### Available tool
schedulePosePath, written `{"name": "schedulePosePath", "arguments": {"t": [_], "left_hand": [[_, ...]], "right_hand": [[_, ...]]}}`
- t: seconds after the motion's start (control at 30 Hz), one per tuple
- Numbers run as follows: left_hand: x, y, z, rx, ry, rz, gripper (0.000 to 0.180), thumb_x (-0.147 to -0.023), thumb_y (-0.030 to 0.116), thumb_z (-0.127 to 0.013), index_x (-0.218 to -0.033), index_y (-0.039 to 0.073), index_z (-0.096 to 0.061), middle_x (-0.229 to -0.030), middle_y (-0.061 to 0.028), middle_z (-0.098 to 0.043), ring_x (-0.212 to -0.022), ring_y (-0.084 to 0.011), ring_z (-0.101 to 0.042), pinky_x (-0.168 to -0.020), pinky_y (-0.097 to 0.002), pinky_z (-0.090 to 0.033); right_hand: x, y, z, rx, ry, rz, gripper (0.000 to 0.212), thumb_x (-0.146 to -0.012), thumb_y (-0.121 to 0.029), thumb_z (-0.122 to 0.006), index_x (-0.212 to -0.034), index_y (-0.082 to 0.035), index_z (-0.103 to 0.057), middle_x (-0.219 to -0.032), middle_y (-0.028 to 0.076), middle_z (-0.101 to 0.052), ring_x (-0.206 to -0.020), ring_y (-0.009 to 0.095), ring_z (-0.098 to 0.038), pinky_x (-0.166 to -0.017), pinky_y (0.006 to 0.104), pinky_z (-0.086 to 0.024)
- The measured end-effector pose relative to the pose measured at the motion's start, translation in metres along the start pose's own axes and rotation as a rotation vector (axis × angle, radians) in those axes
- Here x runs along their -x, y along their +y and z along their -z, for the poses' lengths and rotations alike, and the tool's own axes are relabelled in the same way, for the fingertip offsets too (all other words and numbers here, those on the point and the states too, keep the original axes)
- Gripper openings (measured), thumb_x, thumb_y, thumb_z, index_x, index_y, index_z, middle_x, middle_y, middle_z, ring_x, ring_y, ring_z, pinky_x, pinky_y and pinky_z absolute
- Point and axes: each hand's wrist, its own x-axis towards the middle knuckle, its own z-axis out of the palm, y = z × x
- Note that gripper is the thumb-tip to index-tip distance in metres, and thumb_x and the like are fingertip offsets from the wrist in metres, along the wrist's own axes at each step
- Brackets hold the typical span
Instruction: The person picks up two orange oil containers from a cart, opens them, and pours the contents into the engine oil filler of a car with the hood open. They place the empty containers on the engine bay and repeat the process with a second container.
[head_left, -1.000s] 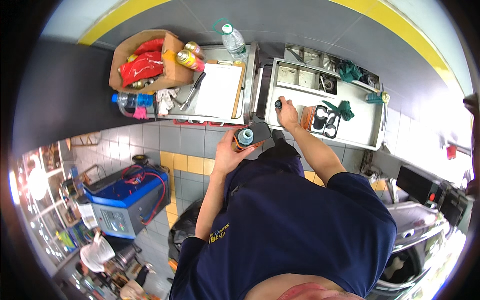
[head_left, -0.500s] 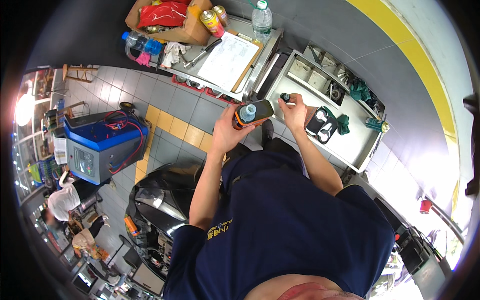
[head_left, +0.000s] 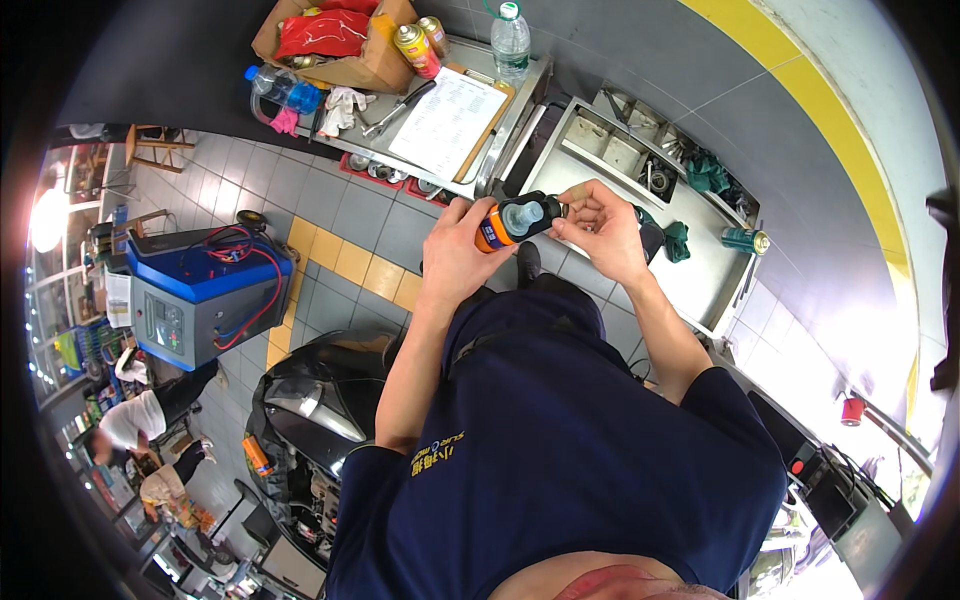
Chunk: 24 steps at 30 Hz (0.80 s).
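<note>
My left hand (head_left: 460,252) is wrapped round an orange and black bottle (head_left: 492,232) with a clear bluish plastic top (head_left: 522,216). The bottle is tilted, its top pointing toward my right hand. My right hand (head_left: 608,232) is closed in a pinch, just right of the bottle, on a small black cap (head_left: 561,210) mostly hidden by the fingers. I cannot tell whether the cap touches the bottle. Beyond my right hand is a metal tray cart (head_left: 690,285), with a green cloth (head_left: 677,242) lying on it.
A metal cart top holds a clipboard with paper (head_left: 447,122), a ratchet wrench (head_left: 400,108), a water bottle (head_left: 511,45), spray cans (head_left: 417,52) and a cardboard box (head_left: 375,60). Another can (head_left: 745,240) stands on the tray cart. A blue machine (head_left: 205,290) and a scooter (head_left: 320,400) stand left.
My right hand has moved left and slightly down with the black cap, up to the bottle. The bottle has turned in my left hand, its clear top now leaning right.
</note>
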Motion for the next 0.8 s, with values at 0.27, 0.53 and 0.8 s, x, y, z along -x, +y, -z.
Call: {"name": "schedulePosePath", "arguments": {"t": [0.27,0.53,0.8], "left_hand": [[-0.008,0.004,-0.011,-0.081,-0.028,0.016,0.069,-0.080,0.031,-0.104,-0.141,0.017,-0.075,-0.119,-0.0116,-0.070,-0.112,-0.0396,-0.075,-0.092,-0.0531,-0.064],[-0.024,0.008,-0.019,-0.097,-0.065,0.026,0.069,-0.081,0.032,-0.103,-0.141,0.016,-0.075,-0.120,-0.0126,-0.070,-0.118,-0.0402,-0.074,-0.094,-0.0543,-0.064],[-0.049,-0.004,-0.011,-0.100,-0.326,-0.080,0.074,-0.077,0.037,-0.104,-0.141,0.012,-0.075,-0.120,-0.0151,-0.072,-0.117,-0.0407,-0.075,-0.099,-0.0519,-0.063]], "right_hand": [[-0.007,0.020,-0.001,-0.201,0.053,-0.061,0.027,-0.105,0.008,-0.081,-0.127,0.001,-0.067,-0.103,0.004,-0.076,-0.094,0.010,-0.075,-0.087,0.0274,-0.062],[-0.010,0.017,-0.001,0.182,0.140,0.263,0.027,-0.103,0.008,-0.081,-0.126,-0.001,-0.071,-0.115,0.005,-0.074,-0.093,0.013,-0.069,-0.089,0.0282,-0.058],[-0.009,-0.009,0.029,0.639,-0.084,0.459,0.026,-0.099,0.005,-0.084,-0.122,-0.002,-0.074,-0.132,0.014,-0.071,-0.094,0.023,-0.073,-0.088,0.0359,-0.063]]}}
